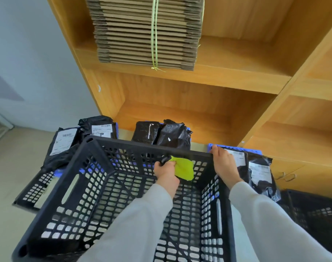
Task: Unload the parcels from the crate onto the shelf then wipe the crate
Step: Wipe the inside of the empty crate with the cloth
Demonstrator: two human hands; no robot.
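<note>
A black perforated plastic crate (97, 186) fills the lower middle of the view and holds no parcels. My left hand (166, 173) is inside it and grips a yellow-green cloth (184, 168) against the crate's far wall. My right hand (224, 163) holds the far right corner of the crate's rim. Black bagged parcels with white labels lie beyond the crate: two at the left (66, 142), two in the middle (161, 134), and some at the right (259, 173). The wooden shelf unit (199, 114) stands behind them, its lower compartment bare.
A tied stack of flattened cardboard boxes (148, 31) sits on the upper shelf. Another black crate (316, 214) stands at the right, and a black crate piece (36, 190) lies at the left. Blue plastic (237, 148) shows under the right parcels. A pale wall is at the left.
</note>
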